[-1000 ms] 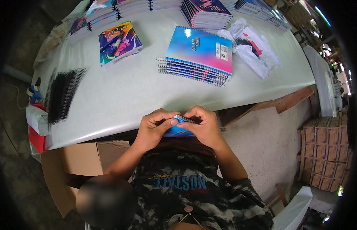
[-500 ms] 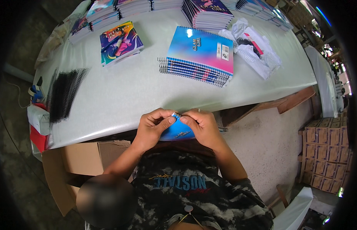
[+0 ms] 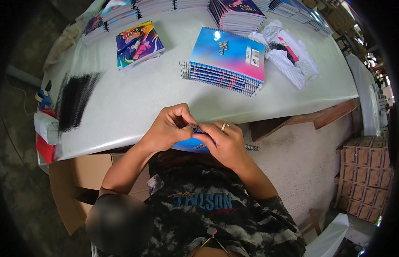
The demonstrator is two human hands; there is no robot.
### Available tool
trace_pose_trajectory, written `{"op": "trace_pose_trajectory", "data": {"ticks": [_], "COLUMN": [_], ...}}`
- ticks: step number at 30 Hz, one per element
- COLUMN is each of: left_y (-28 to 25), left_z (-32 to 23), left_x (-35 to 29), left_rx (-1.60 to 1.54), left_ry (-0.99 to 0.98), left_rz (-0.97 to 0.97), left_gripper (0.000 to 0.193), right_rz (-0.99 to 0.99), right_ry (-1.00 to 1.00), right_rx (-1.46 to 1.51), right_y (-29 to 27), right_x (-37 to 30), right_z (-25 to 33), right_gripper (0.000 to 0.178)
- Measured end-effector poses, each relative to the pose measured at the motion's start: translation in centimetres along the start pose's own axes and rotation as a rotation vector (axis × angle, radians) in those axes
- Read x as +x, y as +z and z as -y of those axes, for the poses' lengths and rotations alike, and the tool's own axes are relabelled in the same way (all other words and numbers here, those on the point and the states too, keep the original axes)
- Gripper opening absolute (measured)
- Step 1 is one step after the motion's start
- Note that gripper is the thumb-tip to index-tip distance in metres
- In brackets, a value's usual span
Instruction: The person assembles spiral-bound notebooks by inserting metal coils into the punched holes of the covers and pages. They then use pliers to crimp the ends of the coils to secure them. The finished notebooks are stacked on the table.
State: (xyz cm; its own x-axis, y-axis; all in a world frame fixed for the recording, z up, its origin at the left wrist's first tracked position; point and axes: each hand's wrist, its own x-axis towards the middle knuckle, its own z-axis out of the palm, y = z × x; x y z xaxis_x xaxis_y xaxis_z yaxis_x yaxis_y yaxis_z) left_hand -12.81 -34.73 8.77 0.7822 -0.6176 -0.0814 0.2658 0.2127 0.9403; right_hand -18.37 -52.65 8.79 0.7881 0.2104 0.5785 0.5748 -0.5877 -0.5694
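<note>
By the table (image 3: 135, 103), blue notebook (image 3: 188, 145), dark coil (image 3: 253, 148)

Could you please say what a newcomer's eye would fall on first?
The stack of blue-pink notebooks, right of centre on the white table, probably comes first. Then come the left hand and right hand at a blue notebook by the near edge, and the black coils at the table's left.

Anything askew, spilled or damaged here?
No spill or clear damage visible. Coil ends jut past the left edge of the blue-pink notebook stack, so the bindings look overlong; another coil end sticks out beyond the right hand. White wrapping right of the stack lies crumpled and untidy.
</note>
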Motion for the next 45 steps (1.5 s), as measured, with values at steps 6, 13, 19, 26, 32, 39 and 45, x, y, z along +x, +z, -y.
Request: {"op": "trace_pose_trajectory", "data": {"ticks": [6, 13, 19, 26, 32, 39, 45], "left_y": [-0.7, 1.1, -4.9, -2.4, -3.6, -18.0, -17.0], "left_z": [-4.9, -7.3, -5.3, -0.8, 0.9, -1.8, -7.1], "left_x": [1.5, 9.3, 19.2, 15.2, 15.5, 11.5, 10.1], "left_rx": [0.601, 0.301, 1.168, 0.810, 0.739, 1.882, 1.760], "left_ry": [0.349, 0.396, 0.359, 0.436, 0.620, 0.570, 0.014], "left_rz": [-0.216, -0.478, -0.607, -0.756, -0.811, -0.750, -0.424], "left_gripper": [0.064, 0.062, 0.036, 0.030, 0.016, 0.039, 0.033], "right_rz": [-0.518, -1.089, -0.844, -0.914, -0.856, -0.859, -0.926], "right_ry": [0.353, 0.253, 0.561, 0.334, 0.380, 0.307, 0.193], "right_rx": [0.325, 0.715, -0.060, 0.321, 0.314, 0.057, -0.214], "right_y": [-3.5, -6.4, -0.1, 0.6, 0.8, 0.7, 0.7], "right_x": [1.4, 7.3, 4.0, 3.8, 3.3, 3.0, 2.7], "right_z": [-1.5, -5.1, -13.5, -12.9, -13.4, -12.3, -12.1], "right_gripper": [0.020, 0.031, 0.037, 0.043, 0.037, 0.051, 0.046]}}
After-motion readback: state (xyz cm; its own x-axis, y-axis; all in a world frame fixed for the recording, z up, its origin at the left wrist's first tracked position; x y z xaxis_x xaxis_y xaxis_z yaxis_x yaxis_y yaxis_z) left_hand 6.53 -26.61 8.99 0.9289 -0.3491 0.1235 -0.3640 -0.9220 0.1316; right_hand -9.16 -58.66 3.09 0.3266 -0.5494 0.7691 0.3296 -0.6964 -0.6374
